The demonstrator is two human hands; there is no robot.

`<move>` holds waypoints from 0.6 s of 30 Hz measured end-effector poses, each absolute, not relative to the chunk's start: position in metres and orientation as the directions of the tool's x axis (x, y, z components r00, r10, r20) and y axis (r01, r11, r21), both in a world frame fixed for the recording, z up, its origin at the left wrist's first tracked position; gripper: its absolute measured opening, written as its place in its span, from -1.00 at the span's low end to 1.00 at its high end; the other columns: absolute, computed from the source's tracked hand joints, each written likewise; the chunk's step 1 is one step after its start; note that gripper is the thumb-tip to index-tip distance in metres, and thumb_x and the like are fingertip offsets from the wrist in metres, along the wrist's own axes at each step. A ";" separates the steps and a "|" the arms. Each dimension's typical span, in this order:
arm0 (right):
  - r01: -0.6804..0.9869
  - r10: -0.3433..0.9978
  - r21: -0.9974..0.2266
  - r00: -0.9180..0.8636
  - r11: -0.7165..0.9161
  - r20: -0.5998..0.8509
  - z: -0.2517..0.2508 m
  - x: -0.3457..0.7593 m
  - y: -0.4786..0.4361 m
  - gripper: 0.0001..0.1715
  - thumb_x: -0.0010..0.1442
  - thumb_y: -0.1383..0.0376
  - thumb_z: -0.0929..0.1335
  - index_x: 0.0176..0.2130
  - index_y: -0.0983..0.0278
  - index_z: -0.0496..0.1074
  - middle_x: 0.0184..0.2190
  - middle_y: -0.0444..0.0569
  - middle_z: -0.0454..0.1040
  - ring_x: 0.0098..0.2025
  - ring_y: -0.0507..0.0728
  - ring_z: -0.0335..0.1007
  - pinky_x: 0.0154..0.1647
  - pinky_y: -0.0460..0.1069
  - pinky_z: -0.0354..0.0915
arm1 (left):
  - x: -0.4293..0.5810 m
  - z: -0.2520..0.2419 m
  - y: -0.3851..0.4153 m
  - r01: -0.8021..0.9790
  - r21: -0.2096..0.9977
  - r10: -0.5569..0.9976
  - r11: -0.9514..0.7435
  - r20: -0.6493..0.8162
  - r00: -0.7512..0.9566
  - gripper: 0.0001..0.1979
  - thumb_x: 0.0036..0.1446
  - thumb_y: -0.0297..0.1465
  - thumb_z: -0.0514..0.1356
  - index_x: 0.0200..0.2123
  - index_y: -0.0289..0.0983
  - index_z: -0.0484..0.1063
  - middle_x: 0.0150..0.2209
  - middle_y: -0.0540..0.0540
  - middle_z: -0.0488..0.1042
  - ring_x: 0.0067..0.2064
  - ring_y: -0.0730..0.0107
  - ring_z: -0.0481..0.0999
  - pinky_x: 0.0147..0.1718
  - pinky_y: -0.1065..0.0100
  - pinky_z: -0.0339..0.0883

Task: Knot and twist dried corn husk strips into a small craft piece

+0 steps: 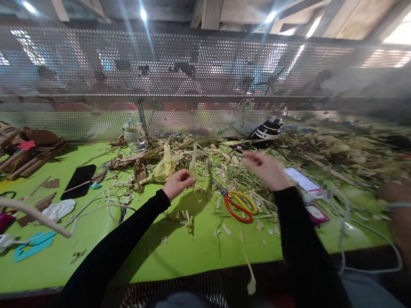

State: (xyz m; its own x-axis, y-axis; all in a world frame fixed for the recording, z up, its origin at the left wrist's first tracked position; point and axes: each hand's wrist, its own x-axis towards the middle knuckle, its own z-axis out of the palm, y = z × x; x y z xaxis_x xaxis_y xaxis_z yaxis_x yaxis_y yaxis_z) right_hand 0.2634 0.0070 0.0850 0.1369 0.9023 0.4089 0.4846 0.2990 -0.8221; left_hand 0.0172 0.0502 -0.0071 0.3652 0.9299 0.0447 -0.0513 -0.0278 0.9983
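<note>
My left hand (177, 182) is closed in a pinch on a pale strip of corn husk (193, 167) that stands up from its fingers, above the green table (180, 252). My right hand (263, 169) hovers over the husk pile (205, 160), blurred by motion, fingers reaching left; whether it holds anything is unclear. Both arms wear black sleeves. Scissors with red and yellow handles (239, 204) lie on the table between the hands, nearer the right one.
A black phone (78, 181) lies at the left, a lit phone (300, 179) at the right. White cables (96, 205) cross the table. A perforated metal screen (192, 77) stands behind. Another person's arm (396, 209) is at the far right. Brown husk pieces (32, 147) lie far left.
</note>
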 end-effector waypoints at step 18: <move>0.228 0.991 -0.964 -0.047 0.133 0.125 0.028 0.189 0.014 -0.55 -0.01 0.01 0.39 -0.61 0.29 0.26 -0.69 -0.26 0.14 -0.63 -0.08 0.00 -0.62 -0.10 -0.06 | 0.030 0.000 0.025 -0.076 0.996 0.819 0.047 0.005 0.574 -0.61 -0.11 -0.11 0.28 -0.42 -0.36 0.45 -0.43 -0.06 0.48 -0.36 0.45 0.42 -0.24 0.37 0.25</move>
